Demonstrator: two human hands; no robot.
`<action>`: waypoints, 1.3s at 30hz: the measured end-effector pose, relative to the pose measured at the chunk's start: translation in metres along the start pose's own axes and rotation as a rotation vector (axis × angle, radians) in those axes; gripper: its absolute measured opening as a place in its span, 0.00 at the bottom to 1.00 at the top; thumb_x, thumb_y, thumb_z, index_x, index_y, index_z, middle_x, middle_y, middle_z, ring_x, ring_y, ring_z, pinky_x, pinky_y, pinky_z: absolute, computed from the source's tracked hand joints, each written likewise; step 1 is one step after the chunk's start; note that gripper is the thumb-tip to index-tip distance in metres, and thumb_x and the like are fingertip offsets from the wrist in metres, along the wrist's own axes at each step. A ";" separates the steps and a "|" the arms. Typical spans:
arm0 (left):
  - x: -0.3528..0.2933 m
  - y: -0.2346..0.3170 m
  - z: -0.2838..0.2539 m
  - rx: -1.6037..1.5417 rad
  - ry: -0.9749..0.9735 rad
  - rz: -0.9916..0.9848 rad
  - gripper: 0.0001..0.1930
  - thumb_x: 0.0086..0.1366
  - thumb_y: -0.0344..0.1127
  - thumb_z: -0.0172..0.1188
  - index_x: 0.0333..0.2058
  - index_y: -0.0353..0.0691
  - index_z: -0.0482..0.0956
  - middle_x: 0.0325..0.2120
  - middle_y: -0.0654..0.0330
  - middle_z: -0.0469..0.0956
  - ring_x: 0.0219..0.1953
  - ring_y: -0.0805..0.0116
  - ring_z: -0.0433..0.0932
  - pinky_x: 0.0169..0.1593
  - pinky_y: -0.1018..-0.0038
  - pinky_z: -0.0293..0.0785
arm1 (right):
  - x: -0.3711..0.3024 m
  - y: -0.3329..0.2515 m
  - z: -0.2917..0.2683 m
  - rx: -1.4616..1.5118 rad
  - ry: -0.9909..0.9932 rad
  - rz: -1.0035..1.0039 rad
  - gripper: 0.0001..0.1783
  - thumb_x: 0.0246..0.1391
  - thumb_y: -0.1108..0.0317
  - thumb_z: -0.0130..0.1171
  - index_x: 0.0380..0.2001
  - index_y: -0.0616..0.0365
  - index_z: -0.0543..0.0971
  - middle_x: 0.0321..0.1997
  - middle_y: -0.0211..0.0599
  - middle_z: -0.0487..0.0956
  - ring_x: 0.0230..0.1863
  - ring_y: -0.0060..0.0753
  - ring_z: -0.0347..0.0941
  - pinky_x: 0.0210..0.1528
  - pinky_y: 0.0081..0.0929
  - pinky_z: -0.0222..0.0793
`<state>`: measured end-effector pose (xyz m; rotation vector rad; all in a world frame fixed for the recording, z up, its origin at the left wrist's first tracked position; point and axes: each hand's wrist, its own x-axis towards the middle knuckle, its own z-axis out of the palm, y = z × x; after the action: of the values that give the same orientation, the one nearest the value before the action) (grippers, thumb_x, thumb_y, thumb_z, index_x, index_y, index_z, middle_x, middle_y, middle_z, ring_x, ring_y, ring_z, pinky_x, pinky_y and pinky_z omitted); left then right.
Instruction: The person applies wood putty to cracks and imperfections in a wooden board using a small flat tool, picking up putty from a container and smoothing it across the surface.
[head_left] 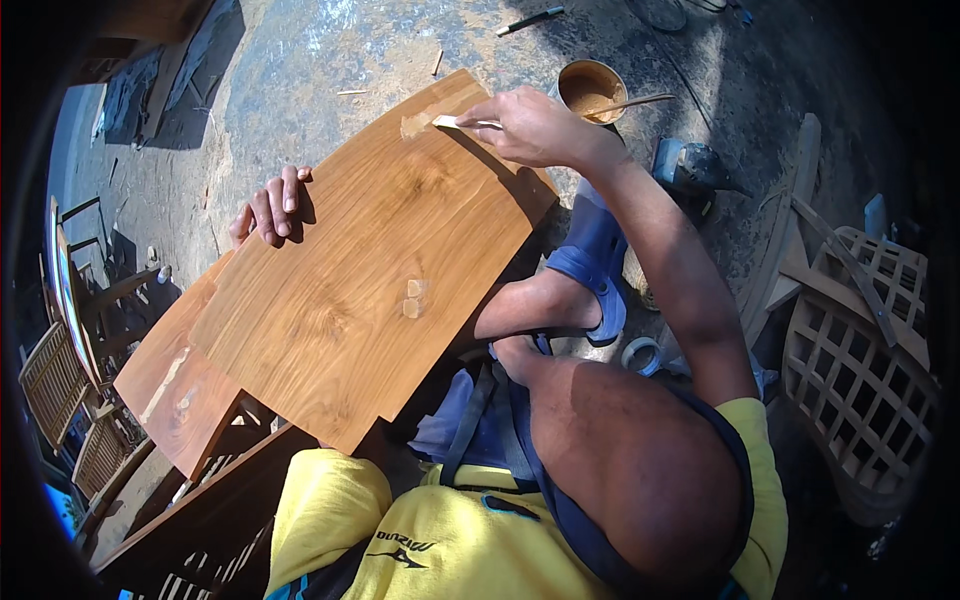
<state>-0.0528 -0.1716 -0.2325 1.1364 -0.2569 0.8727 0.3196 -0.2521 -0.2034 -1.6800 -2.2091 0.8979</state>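
Observation:
A curved wooden panel [350, 260] lies tilted across my lap. My left hand [270, 207] is closed over its far left edge, fingertips on the top face; the thumb is hidden. At the panel's far end, my right hand [525, 125] pinches a small pale flat scraper [450, 122]. The scraper's tip touches the wood beside a smeared patch of light filler [418, 123]. Two more pale filler patches [412, 300] sit nearer me on the panel. Just beyond my right hand stands an open tin [590, 72] of brown paste, with a stick [640, 103] resting in it.
A second wooden board [175, 385] with a pale filler streak lies under the panel's left end. Right of my blue clog [590, 275] are a power sander [690, 167] and a tape roll [641, 356]. Slatted wooden frames [855, 370] lie far right; slatted chairs [60, 380] stand left.

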 end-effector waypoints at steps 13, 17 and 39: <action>-0.031 -0.005 -0.025 -0.109 0.138 -0.049 0.24 0.77 0.45 0.37 0.27 0.51 0.81 0.32 0.67 0.81 0.52 0.67 0.71 0.75 0.60 0.52 | -0.078 -0.017 0.025 0.293 0.134 -0.017 0.18 0.64 0.69 0.58 0.55 0.55 0.83 0.45 0.48 0.84 0.46 0.46 0.82 0.51 0.38 0.75; -0.023 -0.004 -0.017 -0.081 0.118 -0.013 0.25 0.76 0.43 0.35 0.25 0.51 0.80 0.31 0.67 0.80 0.52 0.67 0.72 0.75 0.60 0.52 | -0.034 -0.015 0.041 0.174 0.228 -0.056 0.17 0.66 0.65 0.58 0.56 0.53 0.82 0.46 0.52 0.84 0.48 0.55 0.81 0.52 0.43 0.75; -0.018 -0.017 0.014 -0.234 0.373 0.197 0.28 0.78 0.44 0.32 0.27 0.50 0.83 0.27 0.66 0.80 0.48 0.66 0.75 0.68 0.59 0.66 | -0.040 -0.125 0.044 0.283 0.272 -0.191 0.19 0.64 0.67 0.61 0.58 0.53 0.79 0.35 0.50 0.76 0.34 0.54 0.80 0.37 0.44 0.78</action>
<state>-0.0490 -0.1943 -0.2488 0.7224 -0.1589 1.1775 0.2103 -0.3238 -0.1576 -1.3481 -1.9211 0.8310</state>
